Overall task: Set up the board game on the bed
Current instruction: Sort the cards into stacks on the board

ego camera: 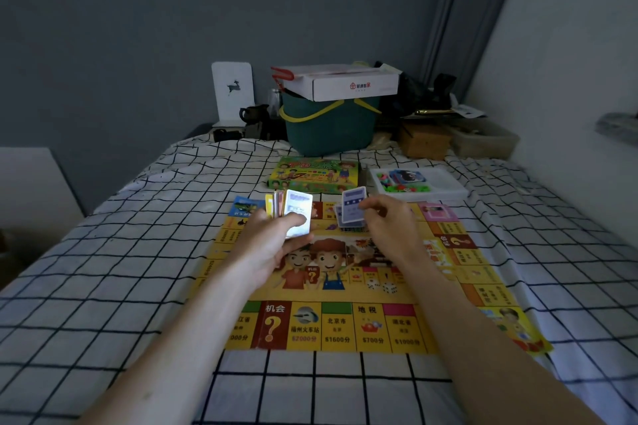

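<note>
A yellow game board [345, 324] lies flat on the checked bed sheet [138, 252]. Above its far part, my left hand [276, 238] grips a stack of game cards [293, 214], thumb pressed on the top one. My right hand [386, 221] pinches a single blue-backed card [354, 205] just over a small pile of cards [348, 226] lying on the board. Two white dice [381, 286] sit near the board's middle. The green game box [314, 174] lies beyond the board, with a white tray of small pieces [445, 188] to its right.
At the head of the bed stand a teal basket [328, 128] with a white carton [345, 83] on top, a brown box [423, 140], a clear container [483, 140] and dark clutter. A white panel with a deer [233, 90] leans on the grey wall.
</note>
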